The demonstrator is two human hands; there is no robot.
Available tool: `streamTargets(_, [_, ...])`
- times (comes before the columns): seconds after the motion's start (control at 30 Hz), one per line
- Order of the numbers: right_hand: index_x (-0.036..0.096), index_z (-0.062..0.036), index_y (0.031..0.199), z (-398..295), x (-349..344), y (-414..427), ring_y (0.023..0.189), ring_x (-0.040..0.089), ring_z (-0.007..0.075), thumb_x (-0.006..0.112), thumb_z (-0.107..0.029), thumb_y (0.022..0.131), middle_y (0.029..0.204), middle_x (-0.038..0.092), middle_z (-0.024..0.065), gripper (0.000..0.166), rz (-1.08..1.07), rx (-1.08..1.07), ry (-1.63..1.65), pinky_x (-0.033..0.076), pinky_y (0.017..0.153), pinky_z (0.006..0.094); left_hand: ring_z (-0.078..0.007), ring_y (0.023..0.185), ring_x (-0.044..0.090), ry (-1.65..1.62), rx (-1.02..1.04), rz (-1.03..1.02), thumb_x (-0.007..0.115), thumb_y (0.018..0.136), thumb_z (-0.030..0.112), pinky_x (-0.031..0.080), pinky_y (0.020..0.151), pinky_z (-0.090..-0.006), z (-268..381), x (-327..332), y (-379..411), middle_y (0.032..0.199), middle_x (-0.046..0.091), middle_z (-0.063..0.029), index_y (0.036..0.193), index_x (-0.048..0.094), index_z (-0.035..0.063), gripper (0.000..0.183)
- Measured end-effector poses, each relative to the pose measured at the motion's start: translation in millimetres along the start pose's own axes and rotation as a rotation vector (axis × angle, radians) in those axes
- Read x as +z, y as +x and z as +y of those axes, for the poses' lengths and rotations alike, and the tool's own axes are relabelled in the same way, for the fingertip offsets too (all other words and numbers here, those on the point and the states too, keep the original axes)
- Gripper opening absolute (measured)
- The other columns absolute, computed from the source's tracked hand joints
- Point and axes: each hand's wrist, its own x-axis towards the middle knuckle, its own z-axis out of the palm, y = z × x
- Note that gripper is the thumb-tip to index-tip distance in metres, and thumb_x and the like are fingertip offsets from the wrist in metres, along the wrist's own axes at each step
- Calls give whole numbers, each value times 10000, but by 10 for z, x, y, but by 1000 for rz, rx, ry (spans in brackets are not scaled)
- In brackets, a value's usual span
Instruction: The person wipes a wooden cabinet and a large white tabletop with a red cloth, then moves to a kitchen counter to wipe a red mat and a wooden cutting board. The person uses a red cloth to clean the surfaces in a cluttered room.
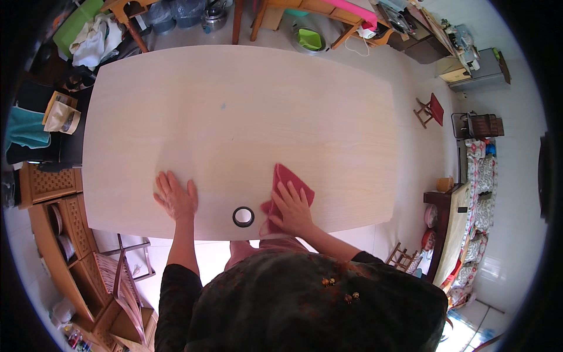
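A pale wood-grain table [246,114] fills the middle of the view. My left hand [177,196] rests palm down near its front edge, fingers spread, holding nothing. On a folded dark-pink cloth [288,174] lies my right hand [291,209], pressing it against the tabletop; the cloth's front corner reaches the table edge. Between my hands, nearer the right one, a roll of black tape [243,217] lies flat, its core open upward. What is under my palms is hidden.
At left, a black chair carries a pouch [63,116] and a teal towel [28,127]. A woven-front wooden cabinet [72,246] and a chair [118,277] stand at lower left. Beyond the far edge are a kettle [214,20] and a metal basin [323,46]; a red-topped stool [433,110] stands right.
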Motion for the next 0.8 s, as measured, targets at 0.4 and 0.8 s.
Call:
streamTargets(0.4, [473, -83, 1341, 791, -442, 1941, 1384, 263, 361, 616, -432, 831, 1486, 327, 144, 634, 284, 32, -91, 229, 1089, 570, -234, 1453, 91, -8, -19, -34, 538, 869, 434, 60, 1154, -499, -27, -28, -11, 1555, 176, -85, 1455, 277, 77, 734])
streamTargets(0.8, [497, -120, 1319, 1622, -906, 3622, 1370, 299, 352, 558, -535, 846, 1463, 375, 127, 633, 427, 142, -186, 266, 1072, 577, -263, 1437, 154, -31, 38, 104, 576, 836, 424, 83, 1148, -509, -177, 142, -36, 1526, 248, -100, 1432, 316, 87, 731])
